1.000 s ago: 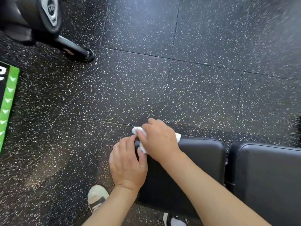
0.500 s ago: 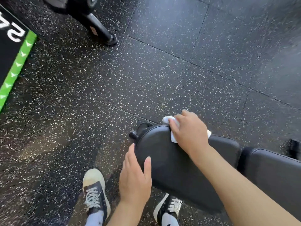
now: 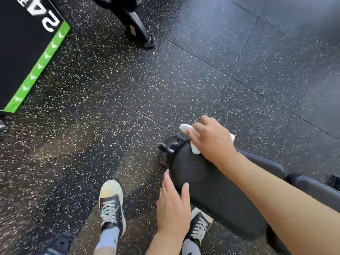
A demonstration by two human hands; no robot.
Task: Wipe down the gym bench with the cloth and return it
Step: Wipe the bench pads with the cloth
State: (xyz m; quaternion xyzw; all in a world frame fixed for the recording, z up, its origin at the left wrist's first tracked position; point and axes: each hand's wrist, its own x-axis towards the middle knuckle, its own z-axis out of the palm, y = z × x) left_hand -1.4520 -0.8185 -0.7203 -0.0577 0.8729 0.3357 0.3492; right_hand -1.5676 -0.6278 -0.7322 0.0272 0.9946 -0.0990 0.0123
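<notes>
A black padded gym bench [image 3: 211,190] reaches in from the lower right, its seat pad ending near the middle bottom of the head view. My right hand [image 3: 211,138] holds a crumpled white cloth [image 3: 185,128] against the far top corner of the seat pad; most of the cloth is hidden under the hand. My left hand [image 3: 173,205] lies with straight fingers against the near end edge of the pad, thumb on top. A second pad [image 3: 316,192] continues at the right edge.
Speckled black rubber floor tiles [image 3: 184,80] lie all around. A black mat with a green border [image 3: 36,69] is at the upper left. A machine's black foot [image 3: 141,34] stands at the top centre. My two sneakers [image 3: 111,205] are on the floor beside the bench end.
My left hand slid off the pad's end corner down to its near edge. The right hand with the cloth stayed on the pad's far corner while the view tilted down, showing my feet.
</notes>
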